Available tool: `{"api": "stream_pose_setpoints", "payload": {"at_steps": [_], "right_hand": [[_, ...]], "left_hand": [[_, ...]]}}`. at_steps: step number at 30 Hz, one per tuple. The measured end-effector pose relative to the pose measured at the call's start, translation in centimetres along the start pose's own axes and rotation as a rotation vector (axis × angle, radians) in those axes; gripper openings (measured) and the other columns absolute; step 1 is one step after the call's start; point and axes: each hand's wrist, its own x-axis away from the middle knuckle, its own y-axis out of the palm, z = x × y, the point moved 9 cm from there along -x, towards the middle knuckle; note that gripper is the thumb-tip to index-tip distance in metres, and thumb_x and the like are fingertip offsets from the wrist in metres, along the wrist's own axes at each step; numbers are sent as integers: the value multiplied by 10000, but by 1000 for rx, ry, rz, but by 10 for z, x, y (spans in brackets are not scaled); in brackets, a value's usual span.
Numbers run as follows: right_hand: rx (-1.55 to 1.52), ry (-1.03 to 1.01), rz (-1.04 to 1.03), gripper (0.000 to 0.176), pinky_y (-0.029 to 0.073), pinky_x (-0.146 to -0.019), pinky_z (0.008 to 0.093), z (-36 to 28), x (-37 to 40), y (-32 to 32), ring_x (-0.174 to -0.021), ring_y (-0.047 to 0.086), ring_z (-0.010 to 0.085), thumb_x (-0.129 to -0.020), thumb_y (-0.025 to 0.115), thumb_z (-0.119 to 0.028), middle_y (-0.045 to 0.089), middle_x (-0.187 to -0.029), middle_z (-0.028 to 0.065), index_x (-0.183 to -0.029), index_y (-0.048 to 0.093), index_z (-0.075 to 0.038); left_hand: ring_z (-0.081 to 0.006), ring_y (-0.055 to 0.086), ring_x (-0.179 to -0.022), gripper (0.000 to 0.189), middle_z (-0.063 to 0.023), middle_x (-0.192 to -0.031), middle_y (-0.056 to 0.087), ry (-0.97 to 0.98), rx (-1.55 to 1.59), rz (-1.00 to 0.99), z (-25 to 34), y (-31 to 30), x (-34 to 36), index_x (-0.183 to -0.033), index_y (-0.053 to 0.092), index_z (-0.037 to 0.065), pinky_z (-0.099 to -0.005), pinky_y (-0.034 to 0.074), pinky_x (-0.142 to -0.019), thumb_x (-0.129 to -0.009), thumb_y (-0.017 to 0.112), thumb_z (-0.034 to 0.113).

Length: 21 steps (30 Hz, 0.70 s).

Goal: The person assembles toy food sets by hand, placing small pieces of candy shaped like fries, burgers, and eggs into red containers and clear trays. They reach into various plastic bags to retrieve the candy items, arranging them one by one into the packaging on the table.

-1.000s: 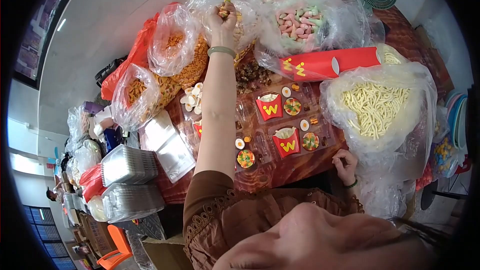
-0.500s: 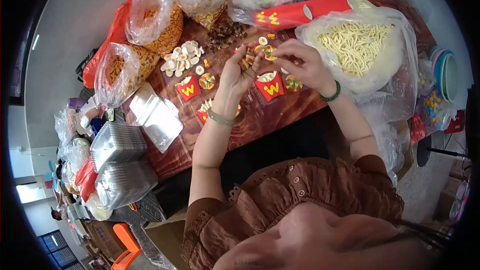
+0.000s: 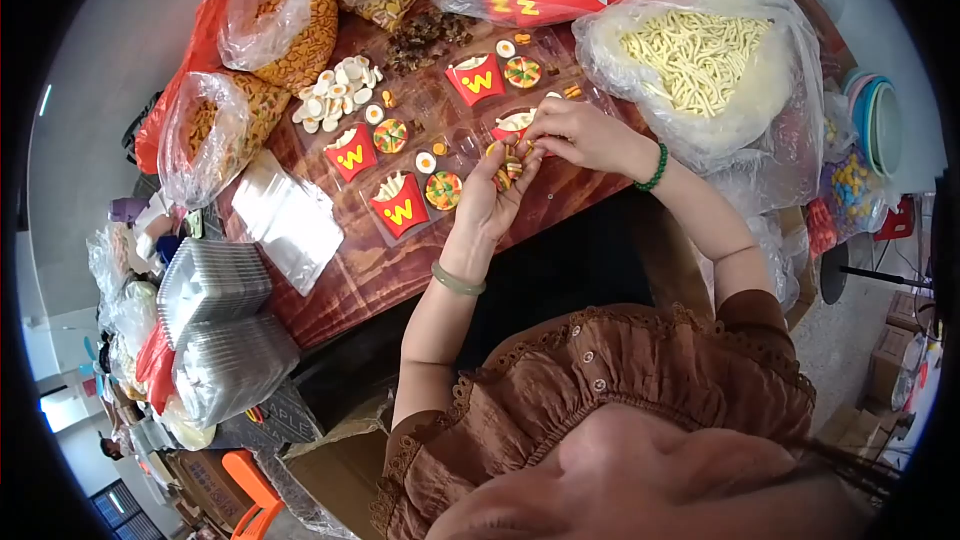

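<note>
My left hand (image 3: 487, 198), with a pale bangle at the wrist, is cupped around several small brown-and-yellow burger-like pieces (image 3: 509, 170). Against its fingertips, the pinched fingers of my right hand (image 3: 583, 140) meet over something small that they mostly hide. Just behind the hands lies a red carton of miniature fries (image 3: 514, 122), partly covered by my right hand. Other red fries cartons (image 3: 399, 205) rest in clear plastic trays, beside miniature round pizzas (image 3: 443, 190) and egg slices (image 3: 425, 161).
White oval pieces (image 3: 338, 92) and dark brown bits (image 3: 427, 37) are heaped on the table. A bag of pale fries-like strips (image 3: 697, 62) stands right; bags of orange pieces (image 3: 295, 45) stand left. Stacked clear containers (image 3: 215, 290) and flat plastic sleeves (image 3: 288, 220) sit near the left edge.
Both hands have come nearer the table's front edge, away from the rear tray, which now shows uncovered. The front left tray is uncovered too. The camera view has shifted slightly.
</note>
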Motion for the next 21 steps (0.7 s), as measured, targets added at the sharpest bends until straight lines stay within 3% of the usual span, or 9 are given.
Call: {"api": "stream_pose_setpoints", "payload": {"at_steps": [3, 4, 5, 7, 11, 16, 21], "right_hand": [[-63, 30, 42, 123, 467, -728, 328, 14, -6, -11, -843, 575, 228, -817, 612, -71, 586, -902, 90, -937, 618, -42], [-90, 83, 105, 110, 468, -700, 286, 33, -17, -31, -825, 582, 169, -833, 610, -77, 603, -892, 76, -931, 604, -27], [-212, 300, 168, 127, 467, -661, 247, 59, -19, -39, -768, 576, 109, -842, 622, -105, 604, -821, 46, -935, 597, -24], [-161, 399, 269, 147, 473, -627, 243, 102, -33, -53, -701, 568, 83, -839, 633, -119, 599, -778, 20, -929, 587, -12], [67, 389, 307, 154, 489, -613, 282, 162, -59, -52, -659, 598, 142, -819, 646, -139, 636, -762, 53, -861, 594, 0], [311, 422, 207, 178, 497, -659, 362, 175, -76, -40, -721, 634, 283, -778, 649, -166, 643, -762, 150, -795, 612, 7], [413, 426, 221, 170, 490, -678, 382, 160, -69, -35, -752, 624, 310, -797, 633, -175, 639, -782, 135, -807, 605, -8]], "left_hand": [[-294, 583, -1063, 281, -153, -1101, 582, 40, -59, -38, 11, 15, -3, -1154, 483, -11, -330, 524, -861, -991, 384, 196], [-310, 570, -1090, 283, -166, -1142, 571, 70, -111, -75, 17, 23, -6, -1157, 487, -14, -323, 527, -862, -989, 389, 192], [-281, 610, -1011, 289, -158, -1104, 596, 100, -166, -23, 21, 22, -5, -1178, 483, -4, -290, 544, -772, -983, 408, 196], [-256, 625, -945, 290, -153, -1077, 608, 98, -217, -77, 21, 21, -12, -1179, 490, 0, -275, 540, -713, -981, 418, 199], [-189, 631, -766, 289, -135, -1013, 633, 70, -314, -183, 13, 31, -14, -1176, 514, 7, -235, 498, -566, -974, 444, 201], [-191, 624, -760, 286, -137, -1016, 630, 55, -313, -201, 16, 29, -15, -1169, 523, -3, -236, 485, -561, -965, 464, 190], [-210, 612, -778, 401, -145, -1054, 610, 12, -254, -274, 16, 31, -19, -1176, 506, -5, -237, 476, -577, -987, 379, 325]]}}
